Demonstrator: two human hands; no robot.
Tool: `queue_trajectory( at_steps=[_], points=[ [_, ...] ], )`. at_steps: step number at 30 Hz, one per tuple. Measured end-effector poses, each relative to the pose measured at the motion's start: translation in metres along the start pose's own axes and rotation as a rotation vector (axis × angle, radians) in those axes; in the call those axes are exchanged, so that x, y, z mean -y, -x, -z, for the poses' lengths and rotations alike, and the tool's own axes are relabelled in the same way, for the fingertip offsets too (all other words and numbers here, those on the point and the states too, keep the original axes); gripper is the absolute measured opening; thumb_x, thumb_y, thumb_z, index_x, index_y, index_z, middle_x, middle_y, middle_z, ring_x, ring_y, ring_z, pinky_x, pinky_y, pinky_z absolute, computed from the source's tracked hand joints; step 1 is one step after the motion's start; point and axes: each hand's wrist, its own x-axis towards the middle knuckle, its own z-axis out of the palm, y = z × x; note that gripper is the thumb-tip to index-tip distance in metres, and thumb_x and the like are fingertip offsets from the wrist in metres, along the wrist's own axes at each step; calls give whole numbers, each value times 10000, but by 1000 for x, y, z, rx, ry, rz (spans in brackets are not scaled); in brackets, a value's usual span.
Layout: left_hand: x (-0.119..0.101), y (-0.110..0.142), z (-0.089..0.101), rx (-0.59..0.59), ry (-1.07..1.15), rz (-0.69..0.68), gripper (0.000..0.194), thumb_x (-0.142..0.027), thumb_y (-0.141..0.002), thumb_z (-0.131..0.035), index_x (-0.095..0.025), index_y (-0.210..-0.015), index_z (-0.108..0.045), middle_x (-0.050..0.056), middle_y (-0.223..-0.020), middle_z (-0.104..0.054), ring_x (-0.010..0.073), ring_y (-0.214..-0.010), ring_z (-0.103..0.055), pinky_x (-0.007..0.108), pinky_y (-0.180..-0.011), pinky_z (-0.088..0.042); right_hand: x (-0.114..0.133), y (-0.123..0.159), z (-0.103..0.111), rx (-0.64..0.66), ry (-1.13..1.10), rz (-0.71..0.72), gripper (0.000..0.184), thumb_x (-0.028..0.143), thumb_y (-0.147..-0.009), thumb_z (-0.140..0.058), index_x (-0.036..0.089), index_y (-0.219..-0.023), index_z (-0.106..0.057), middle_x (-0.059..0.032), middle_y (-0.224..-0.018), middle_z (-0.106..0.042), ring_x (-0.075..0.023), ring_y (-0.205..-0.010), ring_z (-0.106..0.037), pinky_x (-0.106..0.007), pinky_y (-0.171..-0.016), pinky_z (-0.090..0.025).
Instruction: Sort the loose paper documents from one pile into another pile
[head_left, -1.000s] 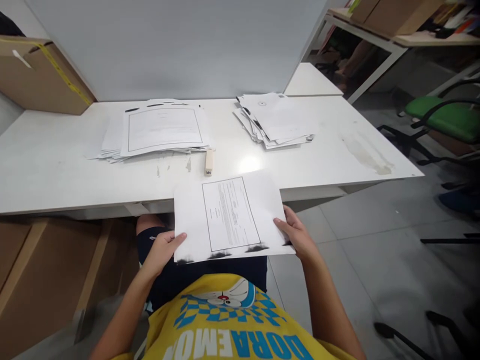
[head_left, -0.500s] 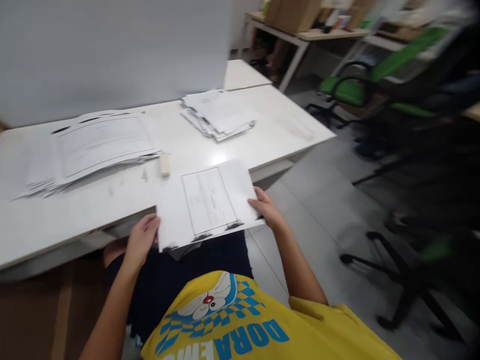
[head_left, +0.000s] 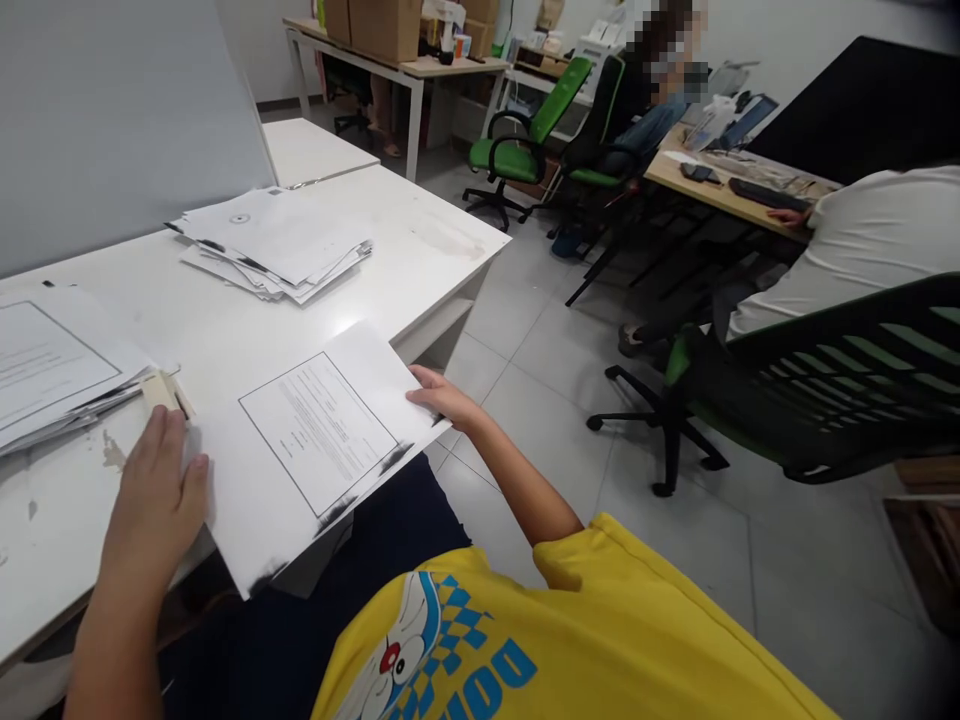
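A printed sheet of paper (head_left: 319,430) with a black frame and dark smudges along its near edge is tilted over the table's front edge and my lap. My right hand (head_left: 448,400) pinches its right end, thumb on top. My left hand (head_left: 154,495) is at the table, off the sheet's left side, with fingers stretched forward and thumb apart. Its fingertips reach a small cream block (head_left: 157,392), perhaps an eraser; whether they grip it I cannot tell. Beside the block lies a stack of printed sheets (head_left: 52,350), partly out of view.
A second, uneven paper pile (head_left: 277,240) lies farther back on the white table (head_left: 420,225), before a grey panel (head_left: 112,120). To the right are green chairs (head_left: 514,150), a seated person in a white top (head_left: 885,250) and a desk with a monitor (head_left: 862,105).
My left hand has let go of the sheet's left edge and moved to the cream block. My right hand still holds the sheet. The view has turned right.
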Motion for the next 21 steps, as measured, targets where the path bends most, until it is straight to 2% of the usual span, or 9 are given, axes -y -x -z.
queue_trajectory(
  at_steps=[3, 6, 11, 14, 16, 18, 21],
  points=[
    [13, -7, -7, 6, -17, -14, 728, -459, -934, -363, -191, -1602, -256, 103, -1665, -256, 326, -1526, -279, 502, -1253, -257, 1, -3, -3, -2, -23, -1, 412, 219, -717, -666, 226, -1127, -618, -13, -1073, -702, -173, -836, -658, -298, -770, -572],
    [13, -7, -5, 0, -59, -44, 721, -460, -936, -344, -173, -1594, -279, 145, -1640, -310, 357, -1499, -332, 537, -1221, -301, 2, -6, -5, 3, -38, 12, 397, 215, -720, -668, 223, -1114, -625, -18, -1084, -700, -179, -862, -661, -308, -801, -572],
    [8, -9, -2, 79, -135, 93, 752, -502, -904, -371, -224, -1596, -276, 113, -1649, -301, 430, -1443, -394, 599, -1152, -365, 1, -16, -7, -19, 9, 24, 407, 204, -722, -657, 229, -1128, -635, -21, -1092, -699, -206, -932, -669, -337, -845, -575],
    [4, -11, -3, 72, -151, 139, 755, -515, -891, -381, -253, -1593, -286, 90, -1654, -293, 460, -1417, -413, 627, -1134, -370, 2, -22, -6, -24, 31, 45, 406, 197, -722, -645, 232, -1127, -638, -15, -1085, -698, -208, -936, -670, -346, -864, -575],
    [2, -12, -3, 59, -145, 137, 758, -523, -889, -368, -250, -1592, -289, 88, -1659, -281, 462, -1422, -405, 634, -1141, -359, 3, -23, -6, -18, 33, 55, 391, 196, -721, -640, 233, -1111, -641, -10, -1080, -697, -204, -925, -668, -342, -858, -576],
    [3, -11, -3, 59, -125, 142, 797, -540, -889, -366, -198, -1601, -259, 119, -1668, -241, 460, -1457, -355, 636, -1162, -330, 4, -24, -5, -16, 30, 62, 379, 187, -716, -636, 232, -1093, -644, -8, -1075, -696, -197, -917, -665, -331, -845, -576],
    [9, -9, -1, 17, -46, 149, 855, -556, -892, -395, -138, -1611, -195, 149, -1666, -227, 390, -1506, -297, 553, -1212, -303, 5, -23, -4, -17, 14, 54, 378, 175, -709, -637, 229, -1083, -646, -7, -1063, -700, -190, -901, -661, -317, -822, -577]
  ],
)
